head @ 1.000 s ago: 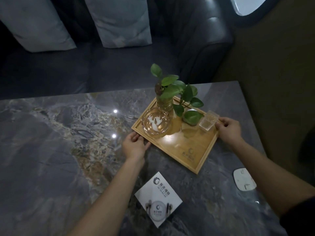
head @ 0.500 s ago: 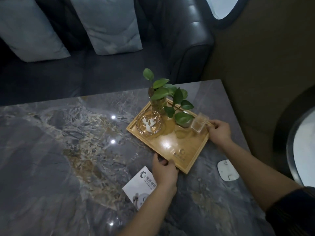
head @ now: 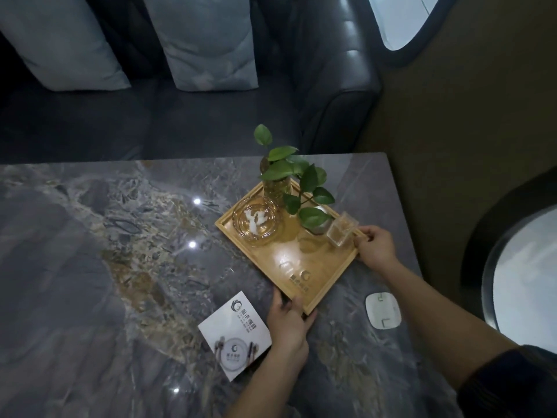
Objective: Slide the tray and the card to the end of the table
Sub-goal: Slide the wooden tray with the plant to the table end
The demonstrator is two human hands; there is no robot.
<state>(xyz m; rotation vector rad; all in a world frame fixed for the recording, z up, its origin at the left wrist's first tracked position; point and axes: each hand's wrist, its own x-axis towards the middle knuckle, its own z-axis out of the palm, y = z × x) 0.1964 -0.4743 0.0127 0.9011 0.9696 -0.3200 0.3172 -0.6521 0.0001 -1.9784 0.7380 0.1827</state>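
A wooden tray [head: 319, 276] lies turned diamond-wise on the grey marble table [head: 90, 267], toward its right end. It carries a glass ashtray [head: 257, 221], a green plant in a glass vase [head: 278, 185] and a small clear box [head: 343, 232]. My left hand [head: 287, 321] grips the tray's near corner. My right hand [head: 375, 247] holds its right corner, beside the clear box. A white printed card [head: 233, 334] lies flat on the table just left of my left hand, apart from the tray.
A small white rounded pad [head: 383, 309] lies on the table right of the tray's near corner. A dark leather sofa [head: 331, 70] with two pale cushions [head: 205, 40] runs behind the table. The table's right edge borders an olive floor and a round table [head: 530, 273].
My left hand left the tray's left corner and now grips its near corner. The tray has shifted a little toward the right end of the table; my right hand kept its hold.
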